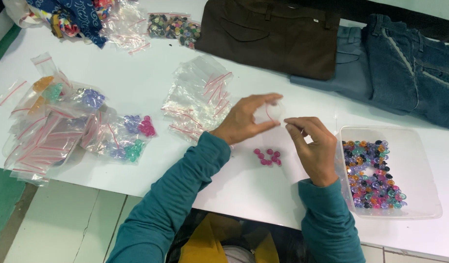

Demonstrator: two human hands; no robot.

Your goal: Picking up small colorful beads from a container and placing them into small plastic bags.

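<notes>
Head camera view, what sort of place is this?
Probably a small garment or craft workshop table. A clear tub holds mixed coloured buttons, small zip bags lie in heaps, and folded trousers and jeans sit at the back. The left hand and right hand hold a small bag.

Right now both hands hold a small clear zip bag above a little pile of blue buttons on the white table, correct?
Not quite. The head view shows the pile of buttons under the hands is pink, not blue. The rest stands: the left hand and right hand hold a small clear zip bag above it on the white table.
</notes>
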